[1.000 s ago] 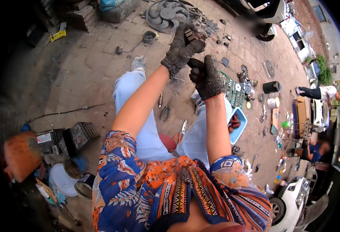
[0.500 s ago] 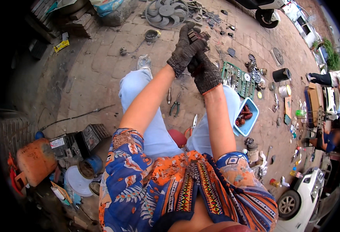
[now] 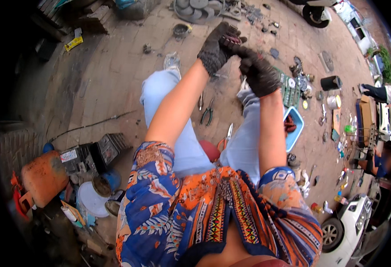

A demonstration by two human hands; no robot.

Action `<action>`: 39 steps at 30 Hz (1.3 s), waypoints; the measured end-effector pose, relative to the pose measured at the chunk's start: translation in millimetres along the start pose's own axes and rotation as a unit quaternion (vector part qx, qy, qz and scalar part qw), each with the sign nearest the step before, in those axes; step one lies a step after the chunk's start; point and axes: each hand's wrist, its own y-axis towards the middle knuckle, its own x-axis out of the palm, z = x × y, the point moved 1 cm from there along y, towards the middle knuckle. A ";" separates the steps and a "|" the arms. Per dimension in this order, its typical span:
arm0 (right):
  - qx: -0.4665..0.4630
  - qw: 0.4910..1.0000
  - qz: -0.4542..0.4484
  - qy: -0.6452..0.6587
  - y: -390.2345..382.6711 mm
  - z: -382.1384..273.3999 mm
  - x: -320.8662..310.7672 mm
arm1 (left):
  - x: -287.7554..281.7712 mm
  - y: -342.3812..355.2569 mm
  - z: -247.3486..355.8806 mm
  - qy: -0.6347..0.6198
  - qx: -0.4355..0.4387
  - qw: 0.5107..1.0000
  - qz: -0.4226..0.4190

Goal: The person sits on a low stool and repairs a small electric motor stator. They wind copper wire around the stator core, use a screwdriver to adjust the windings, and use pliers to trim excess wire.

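My left hand (image 3: 215,50), in a dark knit work glove, is wrapped around a small ridged metal part with reddish windings (image 3: 232,40). It looks like a piece of an electric motor. Just to the right, my gloved right hand (image 3: 262,75) has its fingers bent together, with their tips close to that part. Whether they pinch something is too blurred to make out. On the ground between my legs lie pliers with dark green handles (image 3: 208,114), a screwdriver (image 3: 200,101) and orange-handled scissors (image 3: 226,137).
Right of my knee are a green tool case (image 3: 288,89) and a light blue tub (image 3: 296,129) of reddish-brown coils. A fan (image 3: 199,9) lies ahead. An orange container (image 3: 45,178) and buckets stand at left. A white car (image 3: 346,229) and two people are at right.
My right hand has come away from the left, moving right and back toward me. The left hand keeps the ridged part. The view has shifted slightly.
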 end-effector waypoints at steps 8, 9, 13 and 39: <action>-0.082 0.990 -0.031 -0.106 30.7 -5.0 -12.4 | -64.2 -18.8 -25.8 0.279 -0.196 0.923 0.179; -0.078 0.993 -0.033 -0.079 41.7 -1.6 -20.9 | -77.9 -23.4 -29.3 0.329 -0.180 0.907 0.189; -0.070 0.994 -0.078 -0.025 76.9 8.7 -47.0 | -136.5 -18.7 -40.3 0.538 -0.152 0.809 0.184; -0.221 0.875 -0.125 0.412 53.3 -101.1 -132.9 | 4.8 116.9 166.1 0.851 -0.010 0.525 0.007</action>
